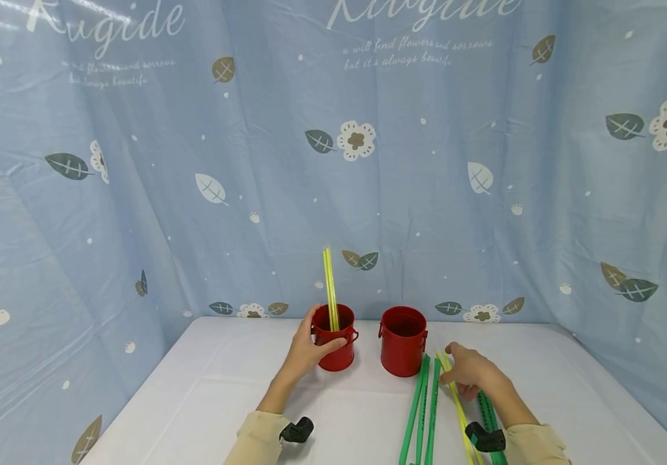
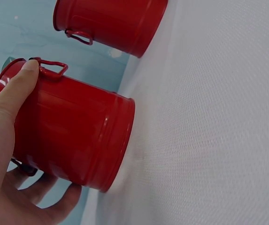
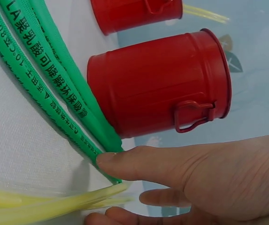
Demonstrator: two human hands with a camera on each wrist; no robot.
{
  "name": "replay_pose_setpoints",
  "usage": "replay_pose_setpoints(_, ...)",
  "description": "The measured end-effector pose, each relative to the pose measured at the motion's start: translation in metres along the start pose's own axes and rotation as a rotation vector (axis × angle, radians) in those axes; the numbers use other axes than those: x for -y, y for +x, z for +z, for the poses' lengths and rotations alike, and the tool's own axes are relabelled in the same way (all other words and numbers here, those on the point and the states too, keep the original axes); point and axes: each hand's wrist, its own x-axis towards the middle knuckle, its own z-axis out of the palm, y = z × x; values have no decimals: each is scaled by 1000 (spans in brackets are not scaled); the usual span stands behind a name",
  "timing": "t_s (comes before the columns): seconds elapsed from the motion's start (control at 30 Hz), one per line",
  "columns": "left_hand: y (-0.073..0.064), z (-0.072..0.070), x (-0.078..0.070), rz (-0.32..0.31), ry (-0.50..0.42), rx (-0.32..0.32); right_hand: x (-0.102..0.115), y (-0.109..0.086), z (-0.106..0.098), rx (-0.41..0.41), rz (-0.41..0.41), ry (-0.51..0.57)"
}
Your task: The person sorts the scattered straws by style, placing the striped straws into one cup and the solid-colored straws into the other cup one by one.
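My left hand (image 1: 306,347) grips the left red metal bucket (image 2: 73,126), thumb at the rim and fingers round its far side. Yellow straws (image 1: 330,284) stand upright in that bucket. My right hand (image 1: 470,369) hovers at the far ends of yellow straws (image 3: 45,206) lying on the table, its thumb and fingers spread apart on either side of the tips. Close to the right thumb lie green paper-wrapped straws (image 3: 54,84) with black printing. Another red bucket (image 1: 403,342) stands upright between the hands, with no straws showing above its rim.
More green straws (image 1: 487,413) lie under the right forearm. A white cloth (image 1: 357,426) covers the table. Behind it hangs a blue curtain (image 1: 415,213) with leaf and flower prints. Black wrist cameras (image 1: 297,429) sit on both sleeves.
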Motion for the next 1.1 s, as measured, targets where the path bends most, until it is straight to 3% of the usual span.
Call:
replay_pose_setpoints(0.13,-7,-5,-19,4,-14,19,-1,-1,1,3,-14,4)
replay_pose_setpoints(0.23,-9,-7,-24,2,-3,29,0,-1,2,13,-21,8)
replay_pose_setpoints(0.47,4,2,14,-4,15,6,-2,-2,3,31,-32,32)
replay_pose_setpoints(1.1,6,3,16,-16,32,-2,-6,1,-4,-21,-56,-5)
